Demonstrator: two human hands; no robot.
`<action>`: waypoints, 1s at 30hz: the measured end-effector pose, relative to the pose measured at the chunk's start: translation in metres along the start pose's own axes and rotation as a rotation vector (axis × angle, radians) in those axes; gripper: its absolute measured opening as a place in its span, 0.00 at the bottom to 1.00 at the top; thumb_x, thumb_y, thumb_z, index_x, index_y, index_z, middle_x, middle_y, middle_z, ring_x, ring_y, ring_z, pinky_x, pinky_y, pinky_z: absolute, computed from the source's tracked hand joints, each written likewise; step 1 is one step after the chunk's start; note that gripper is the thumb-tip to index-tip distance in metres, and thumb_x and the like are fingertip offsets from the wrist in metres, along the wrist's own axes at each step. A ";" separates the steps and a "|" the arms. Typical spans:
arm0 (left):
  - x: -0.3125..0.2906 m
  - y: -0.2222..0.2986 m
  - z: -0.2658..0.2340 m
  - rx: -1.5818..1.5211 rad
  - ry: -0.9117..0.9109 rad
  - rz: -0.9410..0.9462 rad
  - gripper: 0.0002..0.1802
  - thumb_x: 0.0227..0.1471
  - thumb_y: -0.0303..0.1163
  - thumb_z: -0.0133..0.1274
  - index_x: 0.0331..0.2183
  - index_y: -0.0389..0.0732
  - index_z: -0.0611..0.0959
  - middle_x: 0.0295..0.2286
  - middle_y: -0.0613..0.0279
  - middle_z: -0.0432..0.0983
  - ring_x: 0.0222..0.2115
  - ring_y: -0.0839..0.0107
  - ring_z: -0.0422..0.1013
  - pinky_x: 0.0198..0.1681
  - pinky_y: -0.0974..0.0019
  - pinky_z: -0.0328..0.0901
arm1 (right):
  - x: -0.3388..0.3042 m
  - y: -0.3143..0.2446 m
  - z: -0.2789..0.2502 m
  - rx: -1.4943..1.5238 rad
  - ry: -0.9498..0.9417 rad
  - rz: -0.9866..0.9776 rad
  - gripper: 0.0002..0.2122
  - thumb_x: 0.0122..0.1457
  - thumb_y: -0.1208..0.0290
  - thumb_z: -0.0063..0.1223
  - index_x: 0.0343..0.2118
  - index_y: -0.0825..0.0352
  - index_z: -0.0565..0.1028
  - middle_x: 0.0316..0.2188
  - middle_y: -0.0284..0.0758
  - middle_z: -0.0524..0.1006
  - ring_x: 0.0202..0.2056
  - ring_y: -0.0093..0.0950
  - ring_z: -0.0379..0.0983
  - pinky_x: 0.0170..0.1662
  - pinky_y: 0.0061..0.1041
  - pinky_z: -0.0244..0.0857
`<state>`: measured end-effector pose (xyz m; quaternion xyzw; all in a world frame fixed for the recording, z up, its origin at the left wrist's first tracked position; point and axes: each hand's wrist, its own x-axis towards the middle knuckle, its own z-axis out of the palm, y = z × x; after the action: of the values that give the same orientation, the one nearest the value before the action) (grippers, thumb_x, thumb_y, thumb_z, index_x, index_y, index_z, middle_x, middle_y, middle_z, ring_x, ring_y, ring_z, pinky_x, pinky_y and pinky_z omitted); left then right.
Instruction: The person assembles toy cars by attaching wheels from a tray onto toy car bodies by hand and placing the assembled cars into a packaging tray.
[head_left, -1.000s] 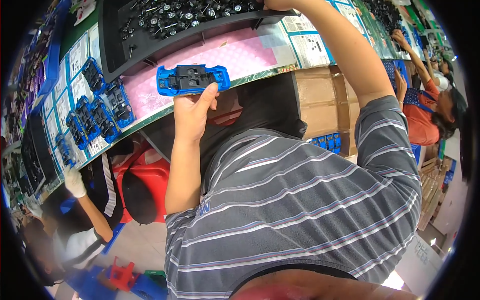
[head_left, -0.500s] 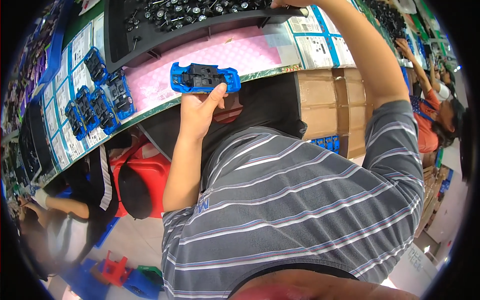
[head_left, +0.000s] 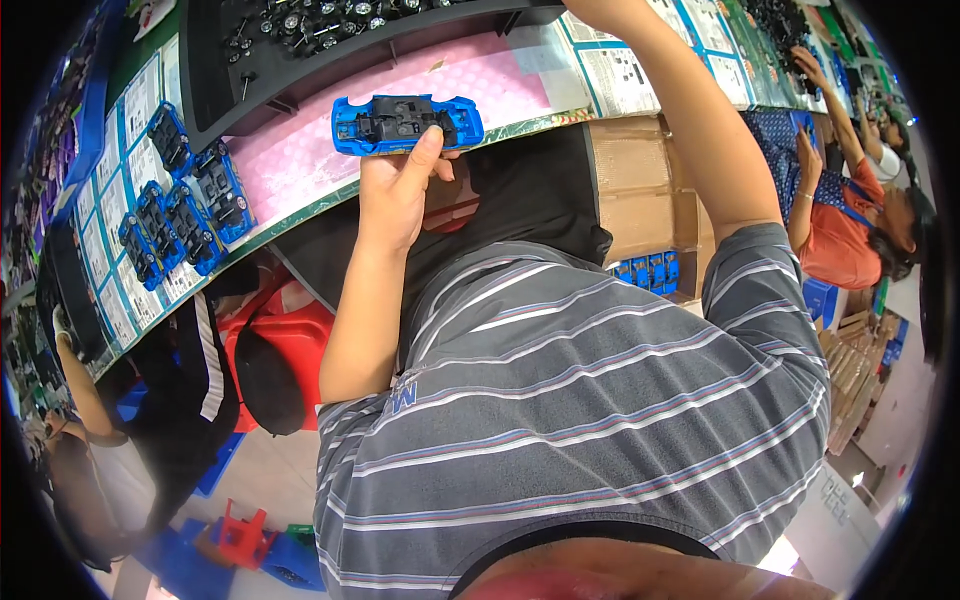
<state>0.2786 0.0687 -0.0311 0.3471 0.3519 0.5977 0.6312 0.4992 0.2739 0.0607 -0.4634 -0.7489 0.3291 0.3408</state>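
Note:
A blue toy car body (head_left: 408,125) with a black inner side faces up in my left hand (head_left: 395,195). My thumb presses on its near edge and the other fingers are beneath it. My right arm stretches up past the right end of the black tray (head_left: 400,42), which holds several small wheels on axles (head_left: 330,25). The visible part of my right hand (head_left: 610,12) is at the top edge of the picture, its fingers cut off from view, so I cannot tell what it touches.
Several blue toy car bodies (head_left: 185,195) lie on the left of the workbench. Pink padded sheet (head_left: 300,165) covers the bench before me. A cardboard box (head_left: 635,190) with blue cars (head_left: 650,270) stands at right, a red stool (head_left: 300,340) at left. Co-workers sit on both sides.
My right hand has moved off the tray's right end, up and out past the top edge. The car body in my left hand has risen slightly. The view has shifted a little.

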 end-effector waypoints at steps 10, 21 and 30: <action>-0.003 0.002 0.014 -0.081 0.047 -0.018 0.10 0.57 0.32 0.58 0.39 0.37 0.78 0.32 0.61 0.77 0.30 0.74 0.73 0.29 0.73 0.67 | -0.006 -0.020 -0.006 -0.384 0.022 -0.245 0.10 0.53 0.75 0.62 0.29 0.68 0.69 0.27 0.38 0.70 0.28 0.32 0.68 0.33 0.31 0.63; -0.001 -0.005 0.010 -0.103 -0.008 -0.006 0.11 0.61 0.32 0.52 0.44 0.38 0.77 0.37 0.59 0.78 0.35 0.69 0.74 0.30 0.69 0.66 | -0.017 -0.050 -0.006 -0.625 0.243 -0.342 0.28 0.47 0.70 0.69 0.50 0.71 0.70 0.43 0.49 0.74 0.45 0.47 0.72 0.49 0.37 0.67; 0.005 -0.007 0.013 -0.225 0.022 0.012 0.13 0.59 0.31 0.56 0.44 0.37 0.76 0.37 0.60 0.77 0.36 0.70 0.74 0.33 0.67 0.70 | -0.103 -0.061 0.049 -0.096 -0.141 -0.389 0.23 0.45 0.69 0.71 0.45 0.68 0.75 0.42 0.40 0.77 0.42 0.36 0.75 0.45 0.30 0.69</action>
<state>0.2932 0.0730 -0.0307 0.2695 0.2876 0.6409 0.6587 0.4660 0.1488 0.0616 -0.3016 -0.8610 0.2529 0.3221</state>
